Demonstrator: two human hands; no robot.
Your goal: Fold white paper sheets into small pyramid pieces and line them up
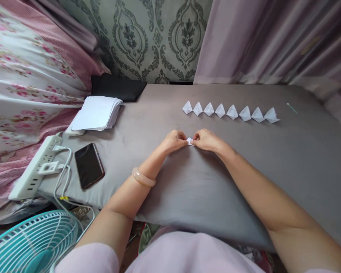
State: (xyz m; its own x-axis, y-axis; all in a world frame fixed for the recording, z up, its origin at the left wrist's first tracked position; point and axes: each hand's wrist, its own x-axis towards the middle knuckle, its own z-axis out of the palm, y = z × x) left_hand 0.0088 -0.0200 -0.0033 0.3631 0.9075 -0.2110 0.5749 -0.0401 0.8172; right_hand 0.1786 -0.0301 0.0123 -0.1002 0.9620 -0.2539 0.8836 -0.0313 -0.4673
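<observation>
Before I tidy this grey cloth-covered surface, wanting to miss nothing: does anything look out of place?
Yes, mildly: a thin pale stick, perhaps a cotton swab, lies alone right of the row of white folded-paper shapes, matching nothing near it. Nothing looks spilled.

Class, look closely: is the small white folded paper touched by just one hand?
No, the left hand and the right hand both touch the small white folded paper, one from each side.

A flat grey cloth surface (193, 185) is being softly lit; pleated mauve fabric curtains (224, 45) are being stretched at the right edge.
</observation>
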